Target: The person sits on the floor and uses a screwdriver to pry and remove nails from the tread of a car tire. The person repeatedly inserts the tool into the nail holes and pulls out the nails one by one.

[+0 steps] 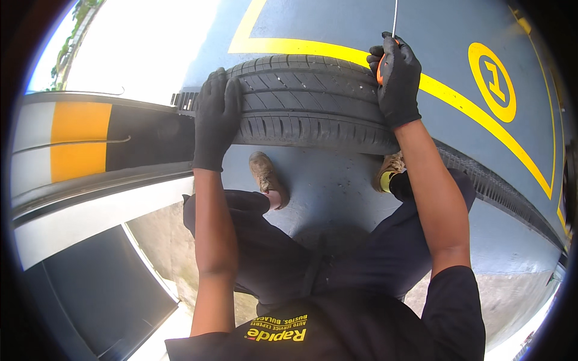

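From the person's head we look steeply down at the black tire (310,102), standing above it and on the person's side. We are near enough for its tread to span the upper middle, while our wide fisheye takes in the dark shirt (361,325) on its near side and the yellow floor line (481,117) beyond.

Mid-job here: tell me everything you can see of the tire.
The tire is black and looks like rubber, its tread facing the camera. Long grooves run around it, crossed by slanted cuts, with short notches along the near shoulder; a few pale specks dot it. It appears to stand upright on the blue-grey floor. The gloved left hand rests against its left end. The gloved right hand is at its right end; whether it touches is unclear. No wheel rim shows.
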A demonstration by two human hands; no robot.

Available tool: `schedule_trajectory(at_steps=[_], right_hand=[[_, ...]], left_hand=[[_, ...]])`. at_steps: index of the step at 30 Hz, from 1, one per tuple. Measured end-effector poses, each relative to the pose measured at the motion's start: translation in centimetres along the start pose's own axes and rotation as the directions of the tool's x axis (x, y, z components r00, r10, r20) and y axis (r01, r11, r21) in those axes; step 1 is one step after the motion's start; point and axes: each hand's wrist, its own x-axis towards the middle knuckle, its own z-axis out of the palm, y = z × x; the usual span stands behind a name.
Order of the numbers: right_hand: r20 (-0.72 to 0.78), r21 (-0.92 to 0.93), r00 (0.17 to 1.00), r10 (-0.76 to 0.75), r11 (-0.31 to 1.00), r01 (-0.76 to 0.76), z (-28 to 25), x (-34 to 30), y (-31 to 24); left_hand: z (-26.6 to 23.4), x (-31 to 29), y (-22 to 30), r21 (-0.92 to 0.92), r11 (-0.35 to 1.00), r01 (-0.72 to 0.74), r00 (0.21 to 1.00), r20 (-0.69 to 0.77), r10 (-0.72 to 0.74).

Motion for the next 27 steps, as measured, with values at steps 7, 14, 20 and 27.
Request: schedule_trajectory(at_steps=[7,14,20,27], right_hand=[[-0.039,0.005,0.999,-0.028,1.0,0.028,-0.2,1.7,0.8],[-0.003,0.05,0.999,-0.036,0.998,0.036,-0.1,1.1,0.8],[-0.078,-0.01,0.997,0.026,1.0,-0.027,0.6,1.1,0.6],[-0.04,-0.107,0.991,-0.131,0.986,0.126,-0.8,2.5,0.9]], left_hand=[[0.3,-5.2,13.5,-0.34,0.76,-0.553,0.797,0.047,0.602],[-0.2,-1.9,2.5,-0.318,0.921,-0.225,0.956,-0.255,0.146],[5.1,-7.1,-13.0,0.121,0.993,0.01,1.0,0.016,-0.012],[2.5,-5.0,0.4,-0.481,0.869,0.116,0.943,-0.221,-0.248]])
